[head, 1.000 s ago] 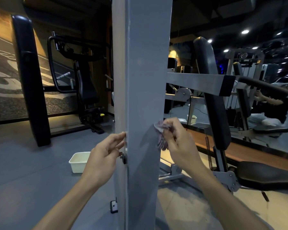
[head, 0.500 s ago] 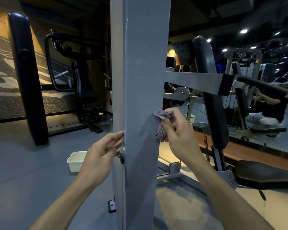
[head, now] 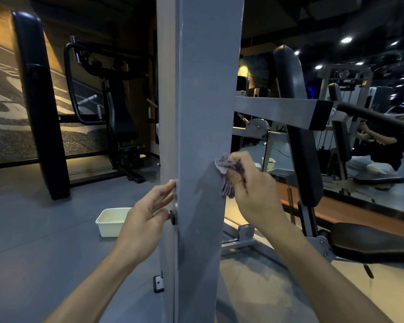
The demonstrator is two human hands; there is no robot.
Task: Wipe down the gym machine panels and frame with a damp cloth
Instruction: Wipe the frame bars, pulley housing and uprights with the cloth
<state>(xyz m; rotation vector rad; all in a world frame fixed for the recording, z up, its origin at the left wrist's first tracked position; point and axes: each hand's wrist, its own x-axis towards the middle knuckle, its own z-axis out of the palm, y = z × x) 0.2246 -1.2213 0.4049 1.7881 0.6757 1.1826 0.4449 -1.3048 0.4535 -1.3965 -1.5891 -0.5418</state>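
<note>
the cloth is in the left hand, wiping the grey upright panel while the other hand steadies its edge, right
Not quite. In the head view the cloth is gripped by the right hand, not the left. It does press against the grey upright panel, and it is the left hand whose fingers rest on the panel's edge.

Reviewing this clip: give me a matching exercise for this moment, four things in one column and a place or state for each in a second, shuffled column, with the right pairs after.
Things:
1. cloth
2. tub
3. left hand
4. seat pad

Places or states:
A. on the floor, left of the grey panel
B. low at the right edge of the view, black
C. bunched in the right hand, against the panel's right part
D. fingers straight, touching the panel's left edge

Pairs: 1-C, 2-A, 3-D, 4-B
</note>
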